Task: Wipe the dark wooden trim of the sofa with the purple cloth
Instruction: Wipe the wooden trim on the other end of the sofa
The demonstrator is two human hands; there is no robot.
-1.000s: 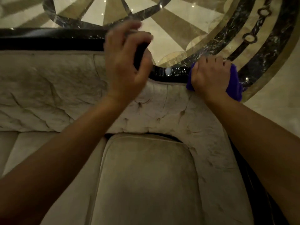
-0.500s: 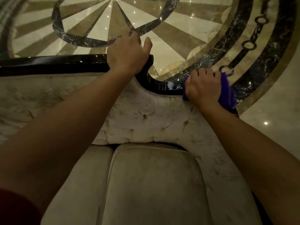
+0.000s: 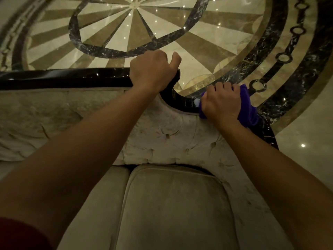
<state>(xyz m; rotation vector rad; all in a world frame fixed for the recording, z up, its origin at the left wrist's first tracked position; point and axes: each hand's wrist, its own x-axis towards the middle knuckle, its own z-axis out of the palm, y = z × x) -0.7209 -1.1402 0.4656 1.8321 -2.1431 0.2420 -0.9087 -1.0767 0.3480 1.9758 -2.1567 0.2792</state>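
The glossy dark wooden trim [image 3: 63, 78] runs along the top of the beige tufted sofa back [image 3: 171, 138], dips in a curve and continues down to the right. My left hand [image 3: 153, 73] grips the trim where the curve begins, fingers wrapped over its far side. My right hand [image 3: 220, 103] presses the bunched purple cloth [image 3: 248, 107] onto the lower curved part of the trim. The cloth sticks out on both sides of the hand and hides the trim beneath it.
A beige seat cushion [image 3: 171, 204] lies below my arms. Behind the sofa spreads a polished marble floor [image 3: 135, 24] with a star medallion and dark rings. A red sleeve [image 3: 18, 233] shows at the bottom left.
My left hand came down from a raised position and closed over the trim. The view tilted up, so the sofa back sits lower in frame. The right hand stayed on the cloth.
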